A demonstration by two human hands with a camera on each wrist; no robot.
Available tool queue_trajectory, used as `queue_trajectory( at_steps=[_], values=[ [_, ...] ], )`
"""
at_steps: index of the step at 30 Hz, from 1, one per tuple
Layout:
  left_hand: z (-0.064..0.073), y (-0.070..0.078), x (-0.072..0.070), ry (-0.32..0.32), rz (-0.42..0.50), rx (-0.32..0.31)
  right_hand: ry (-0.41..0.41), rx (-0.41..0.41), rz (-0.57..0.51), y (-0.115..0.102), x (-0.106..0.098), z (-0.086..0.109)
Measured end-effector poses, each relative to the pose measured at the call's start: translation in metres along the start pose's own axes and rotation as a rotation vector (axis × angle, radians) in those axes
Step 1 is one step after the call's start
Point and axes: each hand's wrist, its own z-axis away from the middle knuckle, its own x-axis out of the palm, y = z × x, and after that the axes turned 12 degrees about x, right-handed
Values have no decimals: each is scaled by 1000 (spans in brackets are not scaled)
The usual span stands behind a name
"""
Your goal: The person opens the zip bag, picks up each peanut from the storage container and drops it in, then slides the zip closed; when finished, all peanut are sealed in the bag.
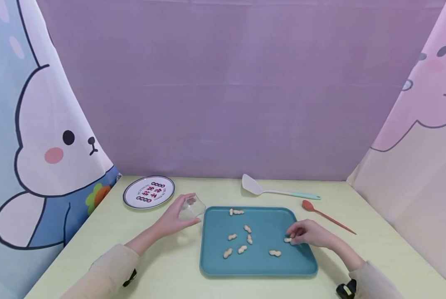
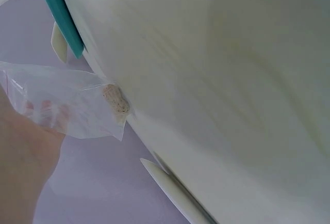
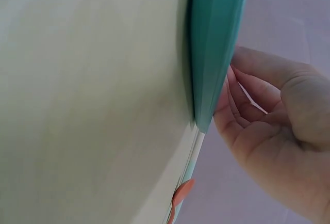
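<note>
A clear plastic bag (image 1: 191,208) is gripped in my left hand (image 1: 173,216), just off the left edge of the teal tray (image 1: 260,265). In the left wrist view, a peanut (image 2: 116,100) lies at the far end of the bag (image 2: 77,97). Over the tray's right side, my right hand (image 1: 311,233) pinches an unshelled peanut (image 1: 288,240) between thumb and fingers. The tray rim (image 3: 216,53) hides those fingertips in the right wrist view. Several more peanuts lie scattered on the tray, among them one peanut (image 1: 275,253) near its front right.
Back left on the pale table (image 1: 170,265) sits a white plate (image 1: 133,194) with printed lettering. Behind the tray lies a spatula (image 1: 256,187) with a light green handle end. An orange spoon (image 1: 325,215) lies to the tray's right. A purple curtain (image 1: 223,104) closes off the back.
</note>
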Motion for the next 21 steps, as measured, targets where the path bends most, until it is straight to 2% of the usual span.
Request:
queue_trajectory(
  at_steps=[8, 21],
  values=[
    [0, -1, -1, 9, -8, 12, 19, 37, 47, -2, 1, -1],
    [0, 0, 0, 11, 2, 23, 13, 30, 47, -7, 1, -1]
  ],
)
